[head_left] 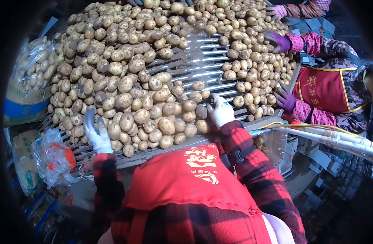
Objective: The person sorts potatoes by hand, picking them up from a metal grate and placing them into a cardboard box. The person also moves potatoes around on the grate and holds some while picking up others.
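A large heap of soil-marked potatoes covers a slatted metal sorting table in front of me. My left hand, in a white glove with grey fingers, rests at the heap's near left edge. Its fingers are spread and point away from me, against the potatoes. On the right, my right hand in a similar glove lies low over the slats, fingers apart and reaching left. Beside its fingertips sits a darker potato, with a pale one just nearer to me.
Across the right side, a co-worker in a red apron has purple-gloved hands at the potatoes. Another person's gloved hand is at the far right. A bag of potatoes stands left, above crumpled plastic. White pipes lie right.
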The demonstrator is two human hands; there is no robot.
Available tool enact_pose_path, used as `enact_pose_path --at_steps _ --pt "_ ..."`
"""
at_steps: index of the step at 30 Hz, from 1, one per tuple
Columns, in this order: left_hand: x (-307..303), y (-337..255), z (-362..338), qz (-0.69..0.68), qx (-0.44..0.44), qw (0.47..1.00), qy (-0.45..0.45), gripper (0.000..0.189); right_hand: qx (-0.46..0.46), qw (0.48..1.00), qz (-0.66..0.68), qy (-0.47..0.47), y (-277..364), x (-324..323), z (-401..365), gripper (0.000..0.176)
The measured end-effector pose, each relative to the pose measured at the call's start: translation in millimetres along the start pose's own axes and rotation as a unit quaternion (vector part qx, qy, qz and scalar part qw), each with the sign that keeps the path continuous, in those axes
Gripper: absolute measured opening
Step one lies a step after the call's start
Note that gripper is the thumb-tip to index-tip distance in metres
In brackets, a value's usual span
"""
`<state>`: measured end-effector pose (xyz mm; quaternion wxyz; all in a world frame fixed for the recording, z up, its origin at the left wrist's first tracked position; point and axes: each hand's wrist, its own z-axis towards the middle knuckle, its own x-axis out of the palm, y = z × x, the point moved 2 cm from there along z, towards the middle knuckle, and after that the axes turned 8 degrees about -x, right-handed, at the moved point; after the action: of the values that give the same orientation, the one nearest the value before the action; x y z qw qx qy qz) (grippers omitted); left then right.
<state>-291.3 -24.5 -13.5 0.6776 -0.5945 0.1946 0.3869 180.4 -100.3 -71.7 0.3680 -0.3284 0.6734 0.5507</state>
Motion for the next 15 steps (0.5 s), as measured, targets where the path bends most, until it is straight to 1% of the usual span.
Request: enact_pose_path --at_steps 1,2,3,4,5,8,9,11,13,14,15 --pt "3 6 -6 0.074 0.026 0.997 0.009 0.041 0.016 0.999 0.034 0.004 4 -5 0 0.045" --pt "5 13 -9 0.082 0.042 0.995 0.023 0.042 0.017 0.999 0.04 -0.011 9 -13 -4 0.045" --pt "11 19 -10 0.104 0.029 0.994 0.012 0.042 0.015 0.999 0.044 -0.027 11 -24 -7 0.045" --pt "15 16 -9 0.085 0.027 0.996 0.008 0.042 0.04 0.995 0.072 -0.06 28 -33 -3 0.046" --pt "16 13 -11 0.07 0.024 0.997 0.008 0.042 0.058 0.993 0.088 -0.047 44 -43 1 0.047" --pt "24 -1 -12 0.1 0.032 0.994 -0.024 0.044 0.096 0.979 0.174 0.033 50 -11 42 0.049" --pt "28 11 -15 0.082 0.064 0.993 -0.051 0.045 0.107 0.969 0.218 0.048 45 -5 50 0.05" --pt "28 -4 -14 0.058 0.047 0.997 -0.026 0.046 0.139 0.908 0.385 0.092 15 17 51 0.043" --pt "51 3 -21 0.003 0.029 0.999 -0.037 0.047 0.146 0.839 0.523 0.025 9 8 39 0.037" --pt "56 11 -23 -0.02 0.02 0.999 -0.044 0.047 0.18 0.813 0.553 0.019 9 -1 29 0.036" --pt "60 -1 -29 0.017 -0.017 0.999 -0.045 0.054 0.211 0.785 0.583 0.013 18 -20 18 0.034"
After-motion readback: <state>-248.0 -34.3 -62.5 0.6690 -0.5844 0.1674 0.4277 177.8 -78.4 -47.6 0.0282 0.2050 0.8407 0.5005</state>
